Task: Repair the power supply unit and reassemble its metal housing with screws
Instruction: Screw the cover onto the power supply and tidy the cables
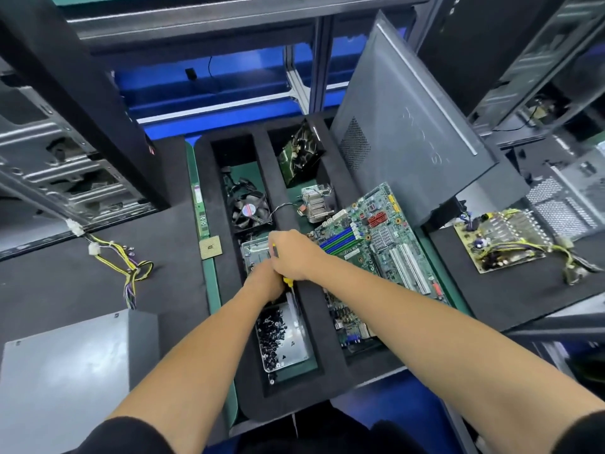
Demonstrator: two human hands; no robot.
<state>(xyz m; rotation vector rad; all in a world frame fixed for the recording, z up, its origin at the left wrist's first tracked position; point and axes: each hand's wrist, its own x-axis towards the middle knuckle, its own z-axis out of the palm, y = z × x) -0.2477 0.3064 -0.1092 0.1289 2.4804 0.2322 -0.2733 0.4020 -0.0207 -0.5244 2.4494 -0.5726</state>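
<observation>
Both hands meet over the middle of the black foam organizer (314, 322). My right hand (294, 253) grips a yellow-handled screwdriver (288, 280); only bits of yellow show under the fist. My left hand (263, 285) lies just below it, fingers tucked under and hidden; what it holds cannot be seen. Beneath them is a clear tray of black screws (278, 335). The power supply circuit board (504, 239) with yellow wires lies far right. A grey metal housing cover (62, 375) lies at the lower left.
A motherboard (376, 253) fills the organizer's right slot. A fan (249, 213), a heatsink (316, 203) and a green card (299, 152) sit in the back slots. A CPU chip (210, 248), a wire harness (127, 263) and open computer cases (415, 126) surround the organizer.
</observation>
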